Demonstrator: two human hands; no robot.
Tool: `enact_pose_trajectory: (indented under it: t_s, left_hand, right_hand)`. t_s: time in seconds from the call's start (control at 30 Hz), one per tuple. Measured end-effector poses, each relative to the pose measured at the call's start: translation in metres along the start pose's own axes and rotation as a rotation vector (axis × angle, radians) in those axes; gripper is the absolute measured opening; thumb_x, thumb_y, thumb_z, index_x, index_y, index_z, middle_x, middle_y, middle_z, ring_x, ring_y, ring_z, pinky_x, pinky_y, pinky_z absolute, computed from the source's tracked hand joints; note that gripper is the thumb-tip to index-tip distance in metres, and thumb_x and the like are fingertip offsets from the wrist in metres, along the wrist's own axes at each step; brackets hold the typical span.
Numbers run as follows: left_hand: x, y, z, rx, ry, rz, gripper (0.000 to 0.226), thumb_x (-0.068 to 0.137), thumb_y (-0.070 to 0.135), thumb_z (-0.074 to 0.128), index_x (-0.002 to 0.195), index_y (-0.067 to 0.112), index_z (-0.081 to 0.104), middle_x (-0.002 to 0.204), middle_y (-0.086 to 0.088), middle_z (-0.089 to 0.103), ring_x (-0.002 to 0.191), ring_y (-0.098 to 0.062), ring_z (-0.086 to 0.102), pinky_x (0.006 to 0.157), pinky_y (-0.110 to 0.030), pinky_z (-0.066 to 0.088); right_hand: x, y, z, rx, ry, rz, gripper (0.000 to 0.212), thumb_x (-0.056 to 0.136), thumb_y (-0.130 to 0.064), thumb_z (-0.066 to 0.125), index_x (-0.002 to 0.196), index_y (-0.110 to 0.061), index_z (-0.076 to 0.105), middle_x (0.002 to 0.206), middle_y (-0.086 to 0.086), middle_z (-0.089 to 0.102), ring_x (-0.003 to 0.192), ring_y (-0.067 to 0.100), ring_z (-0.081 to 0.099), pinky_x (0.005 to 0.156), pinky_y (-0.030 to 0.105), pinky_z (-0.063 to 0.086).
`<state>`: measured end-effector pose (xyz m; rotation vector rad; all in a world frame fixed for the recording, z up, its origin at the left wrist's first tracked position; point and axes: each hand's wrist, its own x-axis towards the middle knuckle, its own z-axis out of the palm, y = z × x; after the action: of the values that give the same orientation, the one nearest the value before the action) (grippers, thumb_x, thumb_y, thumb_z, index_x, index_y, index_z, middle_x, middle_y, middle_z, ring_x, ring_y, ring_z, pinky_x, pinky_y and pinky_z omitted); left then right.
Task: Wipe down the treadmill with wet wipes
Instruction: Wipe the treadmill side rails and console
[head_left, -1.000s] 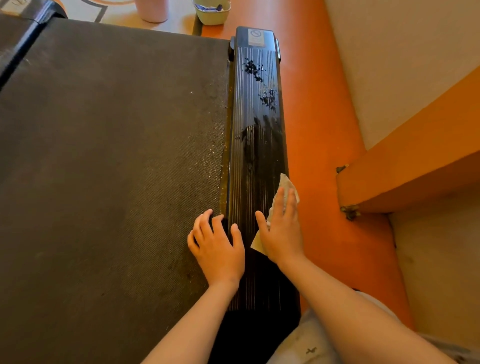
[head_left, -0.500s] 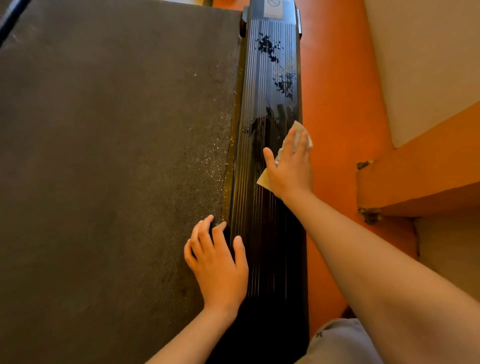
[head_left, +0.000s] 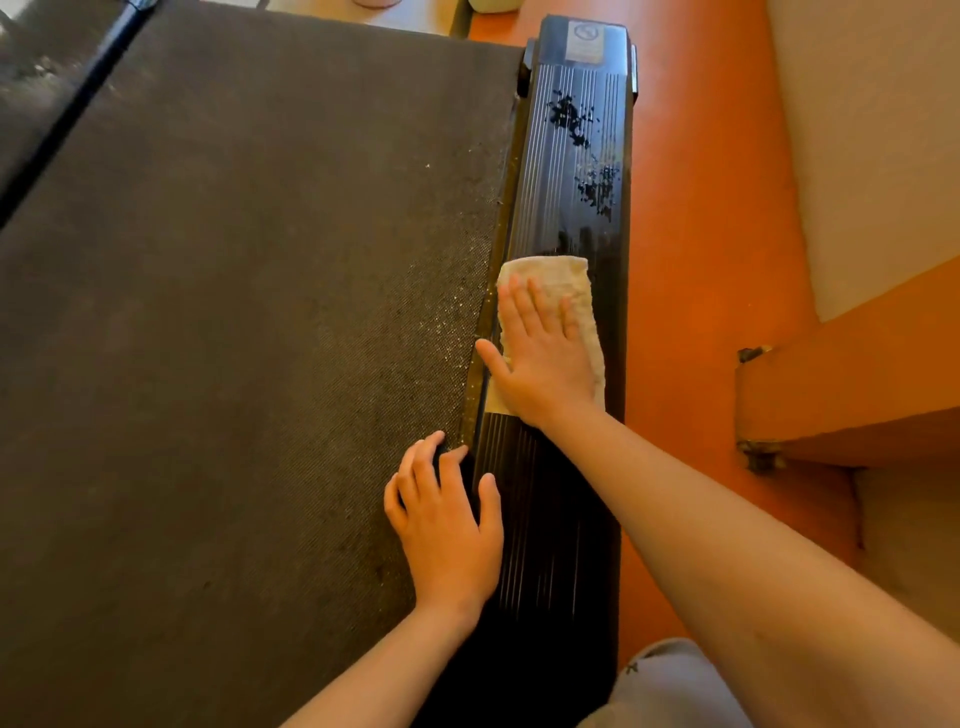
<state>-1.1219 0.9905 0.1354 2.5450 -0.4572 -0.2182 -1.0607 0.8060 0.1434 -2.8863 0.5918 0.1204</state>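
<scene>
The treadmill's grey running belt (head_left: 249, 338) fills the left of the view. Its black ribbed side rail (head_left: 571, 171) runs along the belt's right edge, with wet patches and dark specks near the far end. A white wet wipe (head_left: 569, 283) lies flat on the rail's middle. My right hand (head_left: 543, 353) presses on the wipe with straight, spread fingers. My left hand (head_left: 447, 525) rests flat across the seam between belt and rail, nearer to me, fingers slightly bent and holding nothing.
An orange floor (head_left: 696, 218) borders the rail on the right. An orange ledge (head_left: 857, 374) with metal brackets juts in at the right, against a cream wall (head_left: 872, 130). A grey cloth-covered knee (head_left: 670, 686) shows at the bottom.
My right hand slid the wipe forward along the rail, then across from its right edge to its left side, and the wipe now lies flat under the palm. My left hand stayed put.
</scene>
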Motion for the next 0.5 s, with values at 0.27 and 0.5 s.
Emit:
enact_pose_trajectory:
  t_s: [0.27,0.5]
  left_hand:
    - [-0.002,0.001,0.003,0.046,0.024,0.011,0.051,0.090,0.049,0.032,0.117,0.017,0.061,0.140,-0.001,0.045,0.138,-0.020,0.031,0.114,-0.046,0.020]
    - [-0.002,0.001,-0.001,0.019,0.006,0.007,0.052,0.090,0.051,0.031,0.120,0.020,0.060,0.142,0.003,0.042,0.140,-0.016,0.027,0.115,-0.037,0.009]
  right_hand:
    - [-0.058,-0.015,0.011,-0.036,-0.047,-0.248,0.068,0.094,-0.052,0.002,0.155,-0.025,0.015,0.163,-0.007,0.005,0.149,0.014,-0.009,0.119,0.043,-0.011]
    - [-0.019,0.002,-0.001,0.019,-0.018,-0.141,0.066,0.095,-0.053,0.002,0.155,-0.027,0.010,0.163,-0.007,0.003,0.149,0.010,-0.009,0.120,0.041,-0.008]
